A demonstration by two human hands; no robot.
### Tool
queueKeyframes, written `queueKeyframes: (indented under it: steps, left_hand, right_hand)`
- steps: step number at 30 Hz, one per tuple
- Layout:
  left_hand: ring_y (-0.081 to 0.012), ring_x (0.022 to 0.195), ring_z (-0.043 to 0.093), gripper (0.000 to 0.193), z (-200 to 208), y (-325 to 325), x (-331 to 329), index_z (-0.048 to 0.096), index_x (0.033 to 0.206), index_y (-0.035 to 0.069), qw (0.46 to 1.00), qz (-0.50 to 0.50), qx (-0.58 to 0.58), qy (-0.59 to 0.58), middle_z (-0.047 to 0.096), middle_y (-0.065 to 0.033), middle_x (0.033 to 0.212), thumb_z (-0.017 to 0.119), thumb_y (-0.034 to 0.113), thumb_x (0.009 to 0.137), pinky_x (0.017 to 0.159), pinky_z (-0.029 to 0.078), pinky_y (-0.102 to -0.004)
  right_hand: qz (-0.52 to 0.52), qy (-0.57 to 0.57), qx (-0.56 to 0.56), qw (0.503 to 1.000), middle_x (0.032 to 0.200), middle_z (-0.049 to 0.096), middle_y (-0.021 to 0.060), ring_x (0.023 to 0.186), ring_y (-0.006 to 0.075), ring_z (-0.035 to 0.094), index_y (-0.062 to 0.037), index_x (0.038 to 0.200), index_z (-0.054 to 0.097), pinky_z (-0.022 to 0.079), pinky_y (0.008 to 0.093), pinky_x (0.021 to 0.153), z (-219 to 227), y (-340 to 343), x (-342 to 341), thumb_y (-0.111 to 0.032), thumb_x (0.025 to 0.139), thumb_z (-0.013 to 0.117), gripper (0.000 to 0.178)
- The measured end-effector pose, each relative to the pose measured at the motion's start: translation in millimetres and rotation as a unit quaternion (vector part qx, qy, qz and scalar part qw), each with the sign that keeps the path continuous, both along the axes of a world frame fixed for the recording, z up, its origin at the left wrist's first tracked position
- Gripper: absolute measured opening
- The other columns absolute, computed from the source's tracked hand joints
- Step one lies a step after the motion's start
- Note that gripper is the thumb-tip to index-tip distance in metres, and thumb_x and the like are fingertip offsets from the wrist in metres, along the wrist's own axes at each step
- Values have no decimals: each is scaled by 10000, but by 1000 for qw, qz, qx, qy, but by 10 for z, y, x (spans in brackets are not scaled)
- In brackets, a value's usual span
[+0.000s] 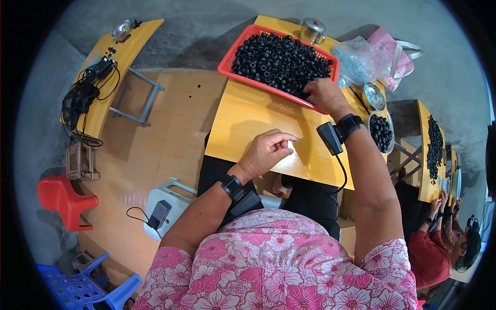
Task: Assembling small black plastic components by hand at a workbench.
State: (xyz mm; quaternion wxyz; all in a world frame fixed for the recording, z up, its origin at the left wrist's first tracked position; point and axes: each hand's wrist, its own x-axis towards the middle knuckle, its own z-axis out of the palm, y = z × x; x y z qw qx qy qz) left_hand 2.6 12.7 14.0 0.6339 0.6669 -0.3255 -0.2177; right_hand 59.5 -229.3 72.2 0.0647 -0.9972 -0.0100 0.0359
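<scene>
On a yellow table [243, 119], black rings [274, 64] lie beneath right-hand fingers [311, 89]

Room light: moderately bright; seems to fall from overhead.
Table glare: white hot spot on the yellow table [227, 147] just beside the left grip [264, 154].
Table shadows: soft patch around the left grip; speckled light along the red basket [247, 78], left of the right grip [328, 97].
Black rings [274, 62]: near-black, small glints, beside the right grip.
Floor [170, 119]: faint sheen, left of the left grip.
Fisheye edge: black rim; side table [147, 36] far left of the left grip bows.
Sharpness: both grips clear; co-worker [430, 258] right of the right grip softer.
</scene>
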Motion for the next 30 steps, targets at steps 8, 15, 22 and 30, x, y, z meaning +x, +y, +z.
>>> queueKeyframes:
  steps: [8, 15, 22, 30]
  left_hand:
    - [-36, 669, 445, 239, -22, 0, -20, 664, 1064, 29, 1000, 1, -11, 1, 512, 37, 797, 641, 41, 826, 617, 392, -164]
    - [-31, 683, 446, 260, -48, 20, -3, 655, 1092, 29, 1000, 2, -21, 14, 513, 46, 797, 617, 34, 835, 625, 398, -167]
    - [-74, 770, 569, 276, -87, 3, 54, 589, 1143, -20, 984, -2, -107, 141, 570, -2, 859, 559, 167, 942, 726, 500, -228]
    - [-87, 802, 590, 180, -138, -8, 40, 587, 1049, -15, 987, 21, -90, 134, 598, -26, 935, 583, 106, 916, 733, 514, -237]
  right_hand:
    - [24, -4, -11, 1000, 934, 654, 172, 907, 329, 628, -33, 899, 667, 500, 397, 806, -41, -34, 9, -89, 714, 691, 195]
    - [22, -152, 144, 978, 897, 616, 145, 828, 317, 619, -39, 937, 621, 499, 384, 758, 159, 147, -422, -58, 743, 672, 202]
    - [24, -216, 284, 934, 850, 588, 110, 741, 246, 611, -47, 971, 585, 504, 337, 656, -13, 662, -1045, 13, 750, 665, 243]
    - [5, -208, 336, 919, 829, 587, 98, 702, 230, 595, -39, 935, 605, 494, 314, 618, -158, 861, -1176, -1, 744, 680, 208]
